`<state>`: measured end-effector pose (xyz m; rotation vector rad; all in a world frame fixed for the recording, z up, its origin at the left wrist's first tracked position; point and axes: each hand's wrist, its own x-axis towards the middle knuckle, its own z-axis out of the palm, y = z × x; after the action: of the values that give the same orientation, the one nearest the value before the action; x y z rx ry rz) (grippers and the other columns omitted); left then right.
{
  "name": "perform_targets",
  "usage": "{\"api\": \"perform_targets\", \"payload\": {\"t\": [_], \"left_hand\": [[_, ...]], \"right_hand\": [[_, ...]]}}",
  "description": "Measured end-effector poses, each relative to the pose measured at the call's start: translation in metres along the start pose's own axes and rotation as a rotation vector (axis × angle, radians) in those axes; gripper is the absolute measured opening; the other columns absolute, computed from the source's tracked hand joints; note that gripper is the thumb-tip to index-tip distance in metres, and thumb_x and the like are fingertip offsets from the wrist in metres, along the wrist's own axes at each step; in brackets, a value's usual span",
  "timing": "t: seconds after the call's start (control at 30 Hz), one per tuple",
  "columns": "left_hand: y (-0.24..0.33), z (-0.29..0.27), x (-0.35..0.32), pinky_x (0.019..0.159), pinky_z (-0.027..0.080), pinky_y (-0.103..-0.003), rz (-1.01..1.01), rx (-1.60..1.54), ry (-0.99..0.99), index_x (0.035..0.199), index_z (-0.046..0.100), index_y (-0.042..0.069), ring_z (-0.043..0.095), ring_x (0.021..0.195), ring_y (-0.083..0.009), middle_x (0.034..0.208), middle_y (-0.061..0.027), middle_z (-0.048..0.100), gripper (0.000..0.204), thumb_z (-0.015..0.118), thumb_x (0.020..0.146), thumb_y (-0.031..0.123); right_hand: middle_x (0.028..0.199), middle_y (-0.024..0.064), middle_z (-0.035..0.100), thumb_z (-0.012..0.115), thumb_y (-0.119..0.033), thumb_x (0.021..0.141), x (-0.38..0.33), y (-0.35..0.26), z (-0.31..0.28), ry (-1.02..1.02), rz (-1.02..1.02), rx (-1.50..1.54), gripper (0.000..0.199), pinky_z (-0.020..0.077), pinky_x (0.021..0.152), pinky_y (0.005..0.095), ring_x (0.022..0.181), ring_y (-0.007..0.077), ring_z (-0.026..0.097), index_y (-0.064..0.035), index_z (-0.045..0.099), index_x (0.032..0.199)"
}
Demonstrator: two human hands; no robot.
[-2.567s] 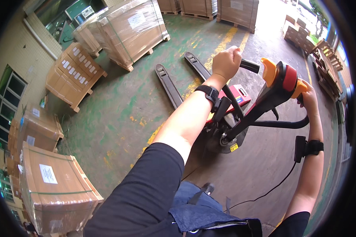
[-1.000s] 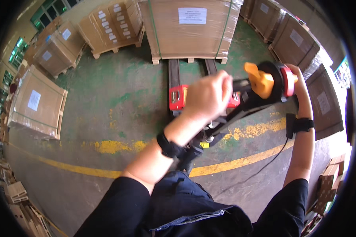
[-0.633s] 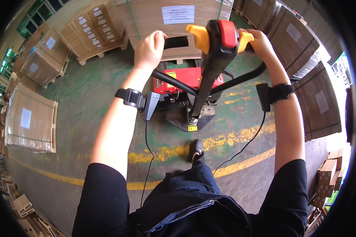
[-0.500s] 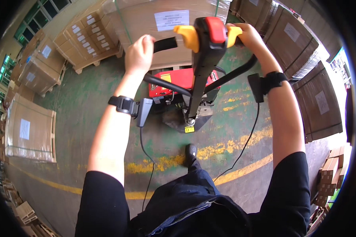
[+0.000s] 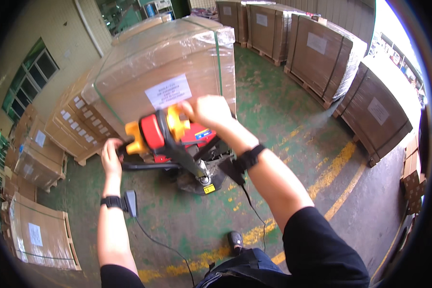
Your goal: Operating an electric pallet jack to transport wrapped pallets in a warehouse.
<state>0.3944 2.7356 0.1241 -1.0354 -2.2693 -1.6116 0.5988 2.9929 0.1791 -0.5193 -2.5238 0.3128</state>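
Fingers of the left hand (image 5: 112,157) are bent around the left grip of the handle (image 5: 153,132), and they look clamped on it. The right hand (image 5: 212,111) is at the other end, seemingly closed on its grip, with the thumb beside a yellow lever (image 5: 178,123); its fingertips are hidden, so I judge this only from the shape of the fist.

The handle belongs to the truck (image 5: 194,135), which stands on the floor (image 5: 259,91) directly before a big wrapped crate (image 5: 177,67). The red body is near the front side of the crate, but whether they touch, I cannot tell.

As for progress, I would say the truck is already close to the crate and controlled by both hands. Its forks are not visible, so how far they are beneath the crate stays unclear. The handle leans to the left, so the placing is perhaps not complete. Nothing shows the crate as lifted or carried away. The row of crates (image 5: 317,60) at right stands apart, not touched by the hands.
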Motion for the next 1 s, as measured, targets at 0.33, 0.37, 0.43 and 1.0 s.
{"api": "perform_targets", "payload": {"t": [0.33,0.37,0.43,1.0], "left_hand": [[-0.015,-0.033,-0.194,0.064,0.045,-0.033,-0.001,0.137,-0.239,0.084,0.062,0.006,0.057,0.065,-0.0197,0.07,-0.0057,0.06,0.027,0.041,0.091,0.022],[-0.018,-0.037,-0.213,0.063,0.045,-0.034,-0.004,0.164,-0.27,0.085,0.062,0.007,0.058,0.064,-0.021,0.067,-0.0047,0.059,0.024,0.042,0.09,0.02],[-0.006,-0.042,-0.234,0.063,0.046,-0.036,0.054,0.243,-0.347,0.082,0.064,0.01,0.059,0.064,-0.0243,0.065,-0.0043,0.059,0.021,0.044,0.087,0.017],[0.009,-0.008,-0.124,0.068,0.047,-0.028,-0.146,0.211,-0.512,0.09,0.067,0.002,0.06,0.074,-0.0168,0.085,-0.0079,0.066,0.036,0.041,0.091,0.027]], "right_hand": [[0.073,0.0043,0.057,0.049,-0.04,0.088,-0.216,-0.021,0.015,-0.177,-0.224,0.065,0.029,0.039,0.061,0.0373,0.068,0.0219,0.058,-0.0157,0.063,0.082],[0.074,0.0038,0.057,0.048,-0.041,0.088,-0.236,-0.023,0.017,-0.199,-0.238,0.088,0.029,0.039,0.062,0.036,0.07,0.0207,0.059,-0.016,0.063,0.087],[0.077,0.0031,0.058,0.045,-0.041,0.09,-0.268,-0.022,0.02,-0.315,-0.194,0.195,0.029,0.0406,0.064,0.0354,0.071,0.0211,0.06,-0.0181,0.064,0.094],[0.089,0.0165,0.067,0.037,-0.047,0.091,-0.146,-0.001,-0.003,-0.62,0.099,0.167,0.052,0.0501,0.077,0.0413,0.086,0.0337,0.064,-0.0057,0.068,0.09]]}}
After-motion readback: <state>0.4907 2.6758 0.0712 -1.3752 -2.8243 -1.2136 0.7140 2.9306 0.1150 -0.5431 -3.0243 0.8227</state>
